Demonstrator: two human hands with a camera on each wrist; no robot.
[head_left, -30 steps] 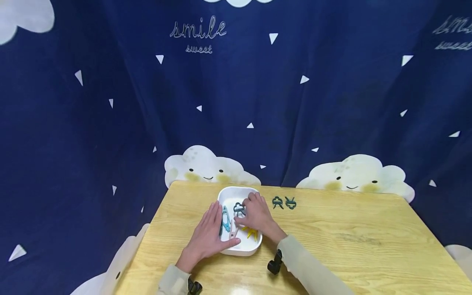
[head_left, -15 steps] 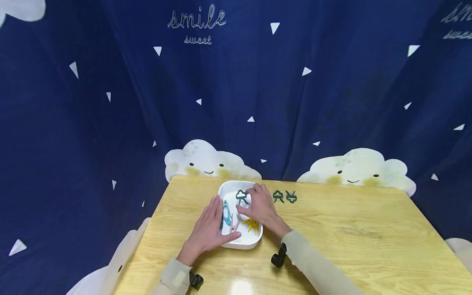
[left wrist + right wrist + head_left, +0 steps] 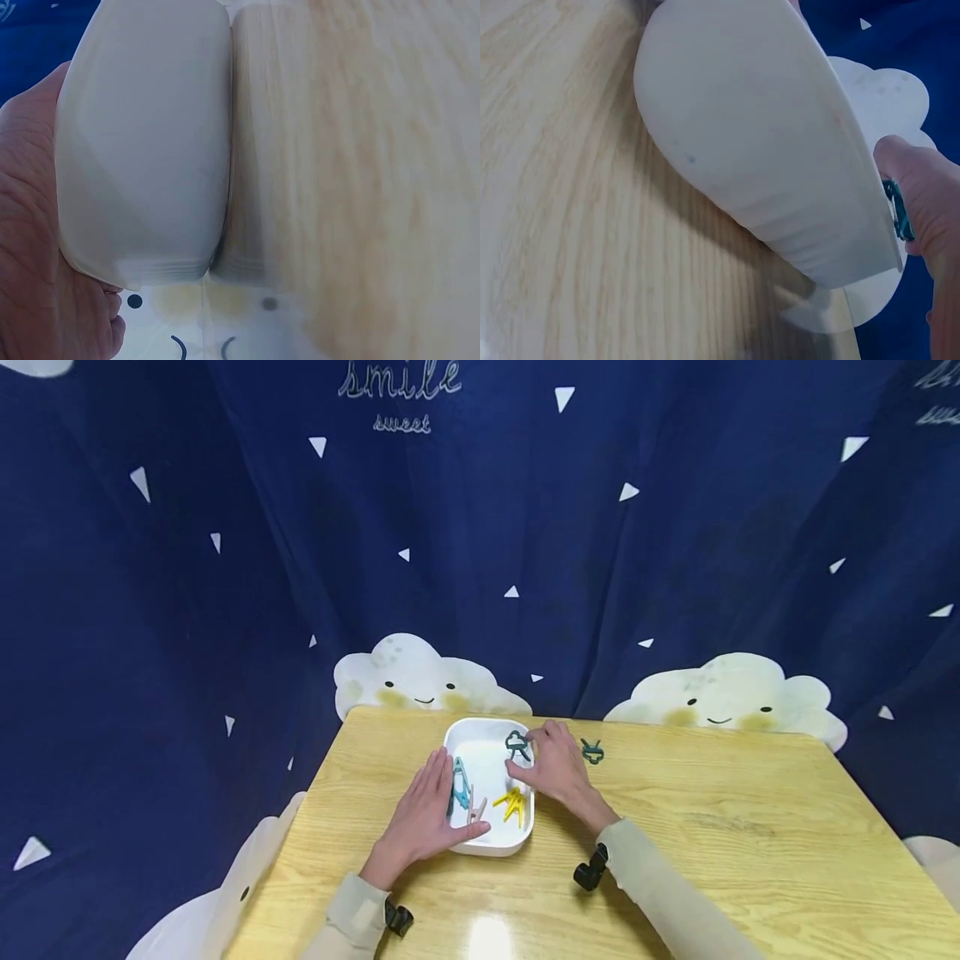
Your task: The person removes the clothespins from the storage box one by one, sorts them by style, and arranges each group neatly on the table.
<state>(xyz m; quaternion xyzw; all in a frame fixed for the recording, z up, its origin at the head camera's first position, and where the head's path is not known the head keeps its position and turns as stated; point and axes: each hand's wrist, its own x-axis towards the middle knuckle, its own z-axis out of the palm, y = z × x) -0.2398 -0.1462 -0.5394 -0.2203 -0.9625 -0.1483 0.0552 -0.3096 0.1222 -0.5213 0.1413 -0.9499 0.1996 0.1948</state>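
Observation:
A white rectangular box [image 3: 487,845] stands on the table. My left hand [image 3: 420,818] rests along its left side with fingers straight, the thumb reaching over the near edge. My right hand [image 3: 558,767] is at the far right rim and pinches a dark green clip [image 3: 517,743] with a cloud-shaped outline and two spread legs. In the right wrist view the green clip [image 3: 898,210] shows between thumb and fingers. Inside the box lie light blue clips [image 3: 461,783], a pale pink clip [image 3: 476,807] and yellow clips [image 3: 512,803].
Another dark green clip [image 3: 592,752] lies on the wooden table [image 3: 712,827], right of my right hand. A dark blue curtain [image 3: 480,543] with clouds and triangles hangs behind the table's far edge.
My right hand has moved right with the dark green clip, from over the box's middle to its right rim. It now covers one of the two green clips on the table. The left hand stays put.

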